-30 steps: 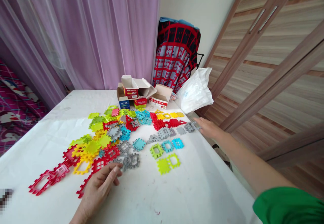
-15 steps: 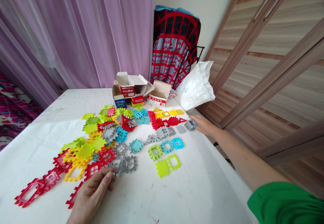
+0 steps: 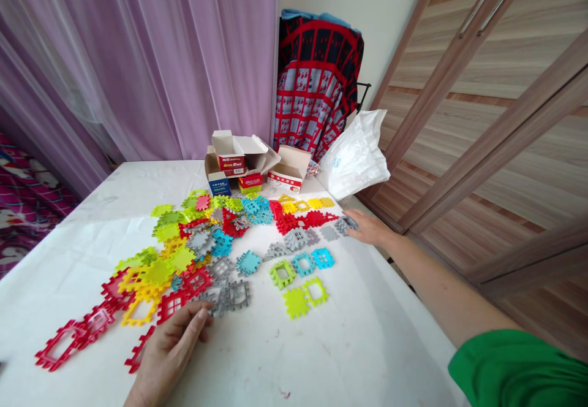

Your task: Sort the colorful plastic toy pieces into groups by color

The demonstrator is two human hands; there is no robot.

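1. Grey plastic tiles [image 3: 345, 225], bunched at the far right end of a grey row, lie near the table's right edge, against the fingertips of the right hand [image 3: 369, 227].
2. The right hand reaches out on a long, bare forearm below a green sleeve [image 3: 509, 364]; its fingers are stretched over the edge of that bunch, and I cannot tell whether they grip a tile or only touch it.
3. The left hand [image 3: 172, 349] rests low on the white tablecloth [image 3: 353, 346], half curled, with the thumb lying along the fingers; I cannot tell whether a tile is pinched between the tips.
4. Just beyond the left fingertips lie more grey pieces [image 3: 237, 304], and a red toothed piece [image 3: 139, 349] pokes out from beside the hand's outer edge.
5. Left of centre spreads a mixed heap of red, yellow, lime, blue and grey tiles, with a lime tile [image 3: 181, 260] near its middle.
6. On the right, sorted by colour, are a yellow row [image 3: 315, 203], a red row [image 3: 290, 223] just nearer, and the grey row.
7. Nearer still sit a bright blue tile [image 3: 323, 257] and a solid lime tile [image 3: 295, 303], the latter touching a lime frame.
8. Behind the heap stand open cardboard boxes, including a blue box [image 3: 219, 186] and a red-and-white box [image 3: 285, 180]; a white bag [image 3: 356, 159] slumps at the far right corner.
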